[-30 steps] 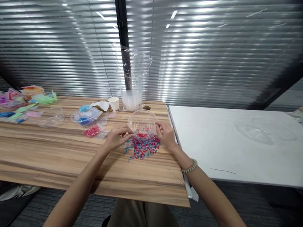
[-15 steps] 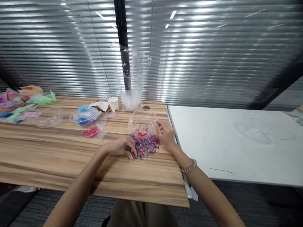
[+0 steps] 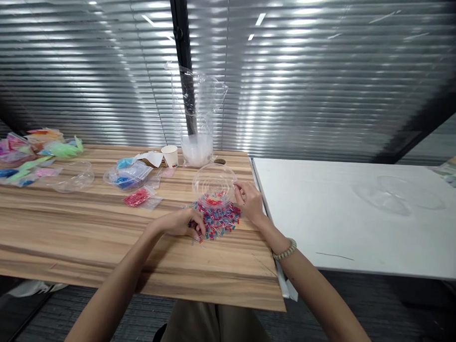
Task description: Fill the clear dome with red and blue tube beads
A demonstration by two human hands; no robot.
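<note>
A loose pile of small red and blue tube-like pieces (image 3: 222,221) lies on the wooden table. Behind it, tilted over its far edge, is a clear round plastic bowl (image 3: 209,176) with some red pieces in its lower part. My right hand (image 3: 249,200) pinches the right side of the bowl's rim. At the pile's left edge my left hand (image 3: 183,223) is closed, with curled fingers down among the pieces. Whatever lies between its fingertips is too small to make out.
A paper cup (image 3: 170,157) and a clear bag of white material (image 3: 197,150) stand at the back. Left are a packet of red pieces (image 3: 136,197), a clear container with blue packets (image 3: 126,177) and colourful bags (image 3: 60,146). A white table (image 3: 323,214) adjoins on the right.
The fingers of my left hand have shifted slightly at the pile's edge. My right hand and the bowl stay in place. At lower left, a shoe shows more fully below the table.
</note>
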